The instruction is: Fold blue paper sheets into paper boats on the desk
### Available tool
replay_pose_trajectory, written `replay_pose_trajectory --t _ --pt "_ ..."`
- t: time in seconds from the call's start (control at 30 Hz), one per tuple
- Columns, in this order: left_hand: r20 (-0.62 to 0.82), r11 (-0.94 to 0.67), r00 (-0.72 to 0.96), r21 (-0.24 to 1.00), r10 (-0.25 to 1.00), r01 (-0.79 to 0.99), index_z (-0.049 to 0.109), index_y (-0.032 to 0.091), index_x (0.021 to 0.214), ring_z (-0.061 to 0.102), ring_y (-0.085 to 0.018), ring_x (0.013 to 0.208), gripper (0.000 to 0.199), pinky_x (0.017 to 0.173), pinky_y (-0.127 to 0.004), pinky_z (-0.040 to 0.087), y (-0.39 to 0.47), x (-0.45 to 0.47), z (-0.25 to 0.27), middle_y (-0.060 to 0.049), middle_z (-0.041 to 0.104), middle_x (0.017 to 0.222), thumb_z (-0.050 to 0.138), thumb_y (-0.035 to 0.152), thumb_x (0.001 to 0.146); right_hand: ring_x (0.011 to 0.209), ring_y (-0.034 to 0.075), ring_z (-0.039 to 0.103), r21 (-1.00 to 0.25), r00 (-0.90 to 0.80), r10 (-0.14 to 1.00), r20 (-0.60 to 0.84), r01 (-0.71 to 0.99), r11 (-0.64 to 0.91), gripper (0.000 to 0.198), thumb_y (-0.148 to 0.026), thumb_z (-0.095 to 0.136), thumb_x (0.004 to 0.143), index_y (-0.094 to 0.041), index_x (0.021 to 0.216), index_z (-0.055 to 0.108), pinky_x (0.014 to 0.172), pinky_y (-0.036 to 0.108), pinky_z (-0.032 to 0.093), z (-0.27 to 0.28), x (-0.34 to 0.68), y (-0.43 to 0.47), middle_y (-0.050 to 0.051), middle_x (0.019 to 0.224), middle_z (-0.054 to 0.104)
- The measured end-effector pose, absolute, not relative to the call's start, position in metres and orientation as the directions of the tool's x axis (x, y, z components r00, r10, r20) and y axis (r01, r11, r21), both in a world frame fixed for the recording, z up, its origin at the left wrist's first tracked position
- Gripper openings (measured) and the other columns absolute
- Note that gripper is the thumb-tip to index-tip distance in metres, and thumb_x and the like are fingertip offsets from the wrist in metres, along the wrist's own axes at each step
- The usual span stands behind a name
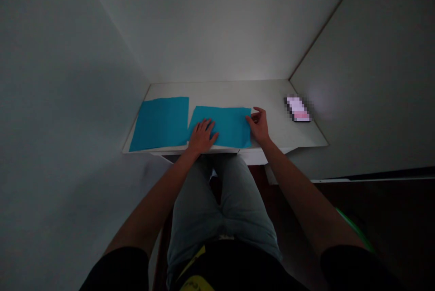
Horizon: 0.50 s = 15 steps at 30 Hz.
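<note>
Two blue sheets lie side by side on a narrow white tabletop; whether they are paper or thin cloth I cannot tell. My left hand (201, 137) rests flat with fingers spread on the lower left part of the right-hand blue sheet (227, 123). At that sheet's right edge is my right hand (259, 127), its thumb and curled fingers closed at the edge. The left-hand blue sheet (159, 123) lies flat, left of my left hand, with neither hand on it.
The white tabletop (275, 132) sits between walls at the left, back and right. A phone (298, 109) with a lit, blurred-out screen lies near its right end. Below the front edge are a white drawer front (253, 158) and my legs (224, 196).
</note>
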<state>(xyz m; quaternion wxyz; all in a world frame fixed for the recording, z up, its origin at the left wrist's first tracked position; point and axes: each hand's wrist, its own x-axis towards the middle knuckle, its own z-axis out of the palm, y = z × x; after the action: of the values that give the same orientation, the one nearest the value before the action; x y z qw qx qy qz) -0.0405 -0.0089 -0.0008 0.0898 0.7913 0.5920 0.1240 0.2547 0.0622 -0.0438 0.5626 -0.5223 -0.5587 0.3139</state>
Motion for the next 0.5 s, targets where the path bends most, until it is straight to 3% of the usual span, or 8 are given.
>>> replay_pose_trajectory --t 0.17,0.27,0.37,0.5 --pt "0.069 -0.269 0.26 0.211 0.963 0.94 0.045 0.017 0.176 0.026 -0.033 0.176 0.072 0.145 -0.052 0.019 -0.02 -0.031 -0.003 -0.012 0.036 0.186 0.044 0.053 0.114 0.106 0.028 0.071 -0.858 0.314 0.855 0.412 0.449 0.248 0.039 -0.046 0.06 0.097 -0.024 0.129 0.062 0.094 0.048 0.061 -0.032 0.26 0.057 0.013 0.122 0.072" --pt "0.078 -0.266 0.255 0.194 0.964 0.944 0.044 0.019 0.177 0.025 -0.033 0.177 0.074 0.145 -0.054 0.018 -0.024 -0.028 -0.002 -0.012 0.034 0.187 0.044 0.057 0.114 0.123 0.033 0.071 -0.651 0.076 0.871 0.485 0.696 0.302 0.035 -0.041 0.051 0.105 -0.023 0.128 0.07 0.112 0.057 0.054 -0.017 0.248 0.044 0.017 0.132 0.075" --pt "0.091 -0.26 0.246 0.19 0.965 0.947 0.044 0.019 0.177 0.024 -0.034 0.177 0.075 0.144 -0.055 0.018 -0.029 -0.025 -0.004 -0.012 0.033 0.187 0.043 0.059 0.114 0.145 0.036 0.064 -0.447 -0.263 0.91 0.321 0.805 0.391 0.047 -0.046 0.047 0.111 -0.023 0.146 0.069 0.125 0.059 0.045 -0.009 0.226 0.032 0.016 0.154 0.071" --pt "0.073 -0.228 0.218 0.186 0.973 0.956 0.042 0.018 0.178 0.024 -0.035 0.176 0.076 0.144 -0.056 0.018 -0.035 -0.019 -0.005 -0.013 0.032 0.188 0.041 0.061 0.114 0.167 0.038 0.044 -0.295 -0.364 0.925 0.111 0.877 0.381 0.068 -0.059 0.041 0.114 -0.019 0.168 0.055 0.136 0.06 0.035 -0.013 0.213 0.027 0.016 0.18 0.048"
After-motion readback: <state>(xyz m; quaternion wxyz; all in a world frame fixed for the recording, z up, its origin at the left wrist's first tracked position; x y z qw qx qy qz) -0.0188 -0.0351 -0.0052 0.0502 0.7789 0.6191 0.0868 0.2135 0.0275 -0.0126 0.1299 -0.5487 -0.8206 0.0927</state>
